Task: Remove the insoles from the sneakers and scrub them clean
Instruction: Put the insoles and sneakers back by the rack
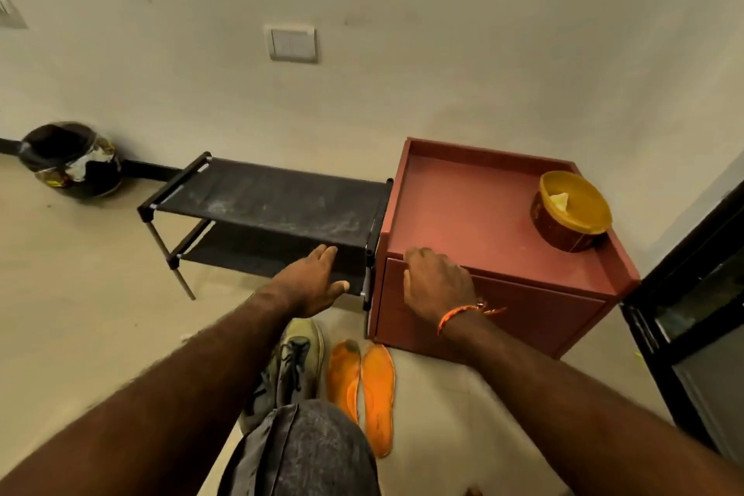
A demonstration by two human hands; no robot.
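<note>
insoles (364,387) lie before red cabinet (503,221); right hand (437,280) fingers curl on its drawer (523,306), left hand (318,282) fingers relaxed.

**Hidden, cropped, blurred**

Right hand (437,280): fingertips curl over the top edge of the red cabinet (475,213) door, so the grip itself is hidden. Sneaker (292,368): heel covered by the knee (302,451) and the left forearm; a second sneaker can't be made out. Left insole (342,374): heel end hidden by the knee. Bowl (571,209): pale contents unidentifiable. Wall plate (10,12) cut by the left edge. Dark-framed glass unit (692,318) cropped at the right edge.
</note>
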